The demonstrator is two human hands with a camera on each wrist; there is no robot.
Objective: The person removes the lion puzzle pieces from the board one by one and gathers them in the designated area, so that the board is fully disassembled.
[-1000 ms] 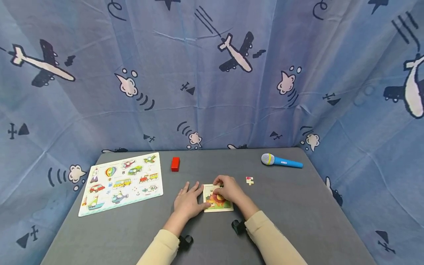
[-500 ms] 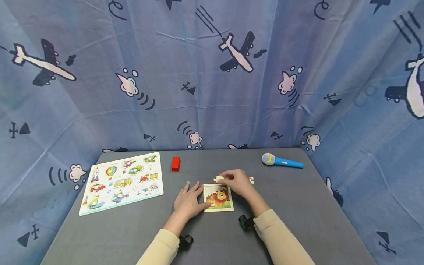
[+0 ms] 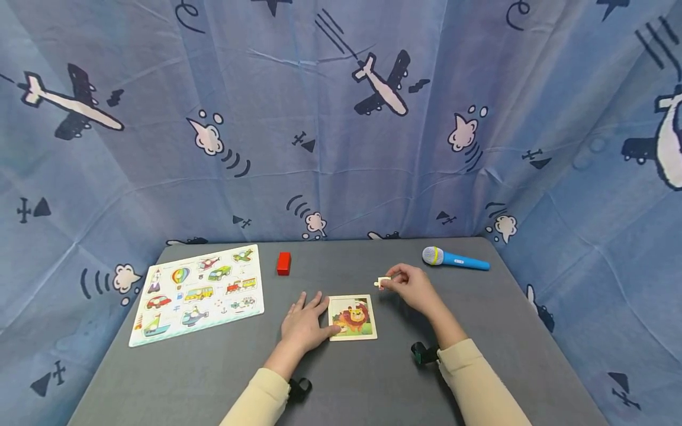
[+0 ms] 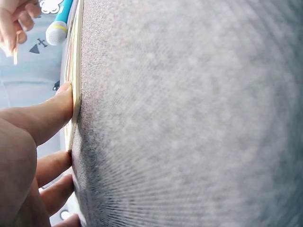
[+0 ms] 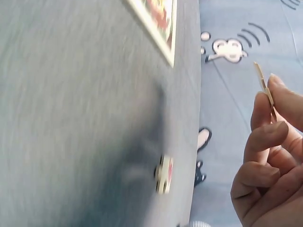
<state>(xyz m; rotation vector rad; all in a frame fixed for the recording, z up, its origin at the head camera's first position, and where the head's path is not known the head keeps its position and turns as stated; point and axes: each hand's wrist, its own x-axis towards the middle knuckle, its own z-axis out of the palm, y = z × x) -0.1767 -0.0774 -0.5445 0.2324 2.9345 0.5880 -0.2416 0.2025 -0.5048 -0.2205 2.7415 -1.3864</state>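
The lion jigsaw puzzle [image 3: 354,319] lies flat on the grey table in its pale square frame. My left hand [image 3: 303,328] rests at its left side, fingers spread and thumb over the lower left of the frame; the left wrist view shows the thumb [image 4: 57,106] pressing on the board's edge. To the right of the puzzle, my right hand [image 3: 414,291] pinches a small jigsaw piece [image 3: 380,283] between thumb and index finger. From the right wrist, that piece [image 5: 263,81] appears edge-on, raised above the table. A second jigsaw piece [image 5: 164,176] lies on the table, hidden behind the right hand in the head view.
At the left lies a large picture board [image 3: 199,296] printed with vehicles. A red block [image 3: 283,264] stands toward the back. The blue toy microphone [image 3: 460,261] lies at the back right. A blue patterned curtain [image 3: 341,148] hangs behind the table.
My right hand has lifted the jigsaw piece away from the puzzle and moved it to the right, uncovering the lion picture and covering the loose piece. The left hand has stayed in place.
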